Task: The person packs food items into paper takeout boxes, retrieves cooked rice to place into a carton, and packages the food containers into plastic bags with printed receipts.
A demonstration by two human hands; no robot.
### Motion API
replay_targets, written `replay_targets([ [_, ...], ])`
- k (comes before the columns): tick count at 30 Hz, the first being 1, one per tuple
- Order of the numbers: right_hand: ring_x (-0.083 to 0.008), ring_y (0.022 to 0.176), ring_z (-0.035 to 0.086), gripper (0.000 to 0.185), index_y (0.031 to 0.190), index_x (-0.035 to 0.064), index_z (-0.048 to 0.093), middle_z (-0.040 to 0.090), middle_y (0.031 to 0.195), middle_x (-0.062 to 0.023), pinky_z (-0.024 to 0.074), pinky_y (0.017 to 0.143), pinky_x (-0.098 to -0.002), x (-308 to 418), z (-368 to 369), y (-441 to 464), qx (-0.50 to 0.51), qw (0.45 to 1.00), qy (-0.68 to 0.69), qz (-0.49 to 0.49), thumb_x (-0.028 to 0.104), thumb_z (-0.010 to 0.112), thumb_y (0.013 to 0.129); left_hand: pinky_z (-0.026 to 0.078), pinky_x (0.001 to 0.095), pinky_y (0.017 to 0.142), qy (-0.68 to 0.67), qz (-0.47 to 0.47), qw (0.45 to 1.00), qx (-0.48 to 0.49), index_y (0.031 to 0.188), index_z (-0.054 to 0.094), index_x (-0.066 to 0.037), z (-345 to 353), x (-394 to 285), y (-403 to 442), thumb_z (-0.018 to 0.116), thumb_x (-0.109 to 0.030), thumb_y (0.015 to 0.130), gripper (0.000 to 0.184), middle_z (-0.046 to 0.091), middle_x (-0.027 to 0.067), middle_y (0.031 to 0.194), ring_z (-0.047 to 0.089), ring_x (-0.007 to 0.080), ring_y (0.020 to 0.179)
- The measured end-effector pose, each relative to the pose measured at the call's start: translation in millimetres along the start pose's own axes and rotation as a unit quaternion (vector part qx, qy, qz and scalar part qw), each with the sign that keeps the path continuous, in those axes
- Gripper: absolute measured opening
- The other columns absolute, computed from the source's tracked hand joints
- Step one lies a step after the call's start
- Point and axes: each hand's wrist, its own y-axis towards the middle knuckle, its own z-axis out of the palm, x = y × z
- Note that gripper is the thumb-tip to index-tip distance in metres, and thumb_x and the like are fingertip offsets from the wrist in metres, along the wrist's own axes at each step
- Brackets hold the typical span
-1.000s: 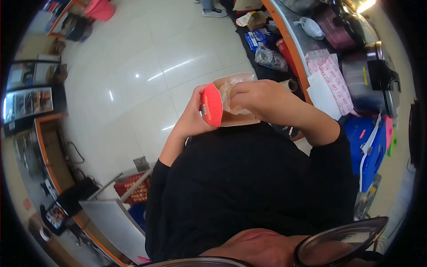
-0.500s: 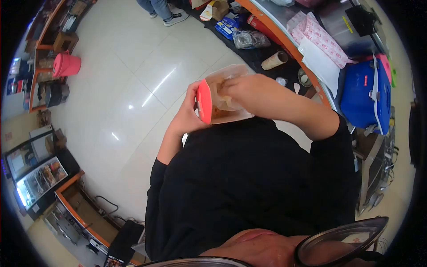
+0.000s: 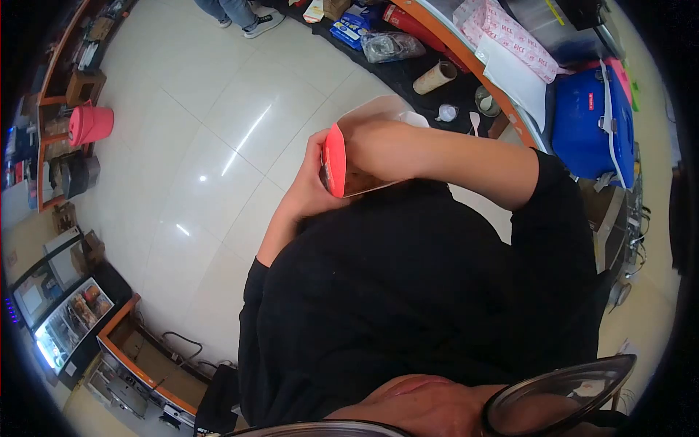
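An open-topped takeaway carton (image 3: 335,162), red outside and pale inside, is held in front of my chest. My left hand (image 3: 309,179) grips its red side, thumb toward me and fingers round the far edge. Inside the carton is my right hand (image 3: 378,148), sunk in up to about the wrist. The carton wall and the hand itself hide those fingers, so what they touch or hold cannot be made out. A little brownish content shows dimly low in the carton, beneath the right hand.
A counter with orange edging (image 3: 502,109) curves along the right, bearing a blue cooler box (image 3: 588,124) and printed paper packs (image 3: 520,47). Below it are a cardboard tube (image 3: 435,77) and a white cup (image 3: 447,113). A pink bucket (image 3: 92,124) stands left. Another person's legs (image 3: 237,13) show at the top.
My right hand has gone deeper into the carton; its fingers and the translucent wrap beside them are now hidden. My left hand keeps its grip. The view has shifted slightly.
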Motion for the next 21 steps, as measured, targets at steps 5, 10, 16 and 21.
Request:
replay_targets([
  [5,-0.0326,0.072,0.066,0.017,0.081,0.0021,0.068,0.066,0.078,-0.0173,0.0520,0.067,-0.0427,23,-22,-8,-0.020,0.995,-0.086,0.042,0.014,0.056,0.081,0.039,0.0365,0.100,-0.026,0.044,0.994,-0.094,0.133,0.027,-0.012,12,2,-2,0.085,-0.001,0.053,0.099,0.042,0.0081,0.125,0.045,0.0216,0.118],
  [10,-0.0316,0.072,0.066,0.018,0.076,0.0021,0.067,0.065,0.075,-0.0175,0.0517,0.066,-0.0418,27,-21,-15,0.031,0.998,-0.050,-0.024,0.016,0.056,0.080,0.042,0.0354,0.098,-0.072,-0.013,0.994,-0.082,0.132,0.027,-0.011,20,8,-8,0.085,0.002,0.051,0.101,0.041,0.0080,0.126,0.046,0.0213,0.117],
  [16,-0.0318,0.073,0.066,0.015,0.076,0.0038,0.068,0.065,0.075,-0.0170,0.0516,0.066,-0.0412,42,-49,-26,-0.022,0.999,-0.047,-0.013,0.015,0.058,0.078,0.041,0.0353,0.099,-0.080,0.017,0.992,-0.094,0.129,0.025,-0.009,20,18,1,0.090,-0.007,0.053,0.100,0.041,0.0090,0.127,0.047,0.0194,0.117],
  [21,-0.0296,0.077,0.066,0.021,0.092,0.0090,0.071,0.068,0.086,-0.0172,0.0525,0.067,-0.0346,42,-78,-69,-0.268,0.963,-0.007,-0.021,0.003,0.058,0.076,0.040,0.0352,0.099,0.084,0.122,0.972,-0.180,0.126,0.021,-0.006,26,-10,6,0.093,-0.017,0.052,0.103,0.041,0.0108,0.123,0.048,0.0200,0.116],
])
